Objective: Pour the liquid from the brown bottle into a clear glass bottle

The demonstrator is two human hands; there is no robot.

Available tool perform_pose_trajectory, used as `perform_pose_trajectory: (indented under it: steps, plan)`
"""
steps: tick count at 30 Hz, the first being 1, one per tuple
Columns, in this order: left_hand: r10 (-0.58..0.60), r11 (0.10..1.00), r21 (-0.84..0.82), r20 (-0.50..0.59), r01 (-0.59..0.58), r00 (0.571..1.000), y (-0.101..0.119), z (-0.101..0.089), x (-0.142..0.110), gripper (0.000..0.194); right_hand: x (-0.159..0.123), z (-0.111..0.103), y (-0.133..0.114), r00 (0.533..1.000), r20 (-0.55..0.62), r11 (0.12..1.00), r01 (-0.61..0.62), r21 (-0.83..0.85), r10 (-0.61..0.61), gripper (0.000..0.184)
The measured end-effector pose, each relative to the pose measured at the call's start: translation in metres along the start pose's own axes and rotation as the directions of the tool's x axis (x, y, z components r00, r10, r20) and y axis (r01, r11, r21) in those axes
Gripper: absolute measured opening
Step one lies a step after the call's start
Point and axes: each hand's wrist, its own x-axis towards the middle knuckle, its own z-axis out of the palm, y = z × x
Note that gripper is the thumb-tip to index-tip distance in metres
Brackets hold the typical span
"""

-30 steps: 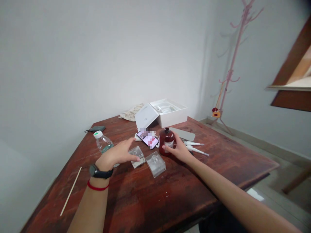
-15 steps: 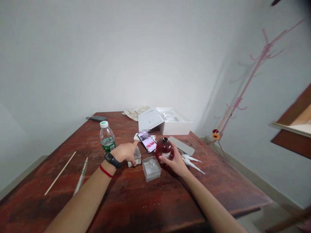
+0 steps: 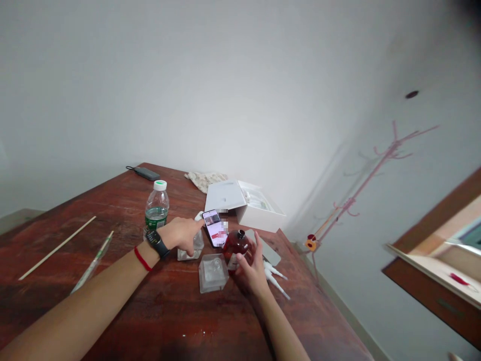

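Though nearer right, bottle point(image 3: 237, 244) between hands point(image 3: 183, 233) point(image 3: 252, 274)

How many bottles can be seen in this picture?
2: a white-capped clear plastic bottle beside the left hand, and a dark red-brown, round-shouldered bottle at the right hand. I see no others.

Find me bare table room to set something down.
Bare table shows between the wooden stick and grey device, and right of the right forearm, below the white nozzles. Before the clear boxes lie only small white specks. Crowded: the middle, where those boxes, phone, brown bottle, left hand and right hand bunch.
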Motion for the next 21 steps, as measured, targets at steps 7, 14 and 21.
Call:
perform_pose_trajectory:
  steps: [7,14,21]
  plan:
    - [0.009,1.0,0.015,-0.079,-0.007,0.997,0.002,-0.028,-0.025,0.08,0.001,-0.004,-0.027,0.98,-0.178,0.991,0.066,-0.118,-0.087,0.084]
    - [0.076,0.994,-0.062,-0.165,-0.088,0.983,0.011,-0.055,-0.065,0.076,-0.047,-0.002,-0.064,0.927,-0.241,0.892,0.167,-0.421,-0.287,0.075]
    - [0.325,0.928,-0.136,-0.167,-0.348,0.931,0.046,-0.062,-0.09,0.069,-0.091,-0.001,-0.07,0.987,0.113,0.993,0.116,-0.025,-0.112,0.082]
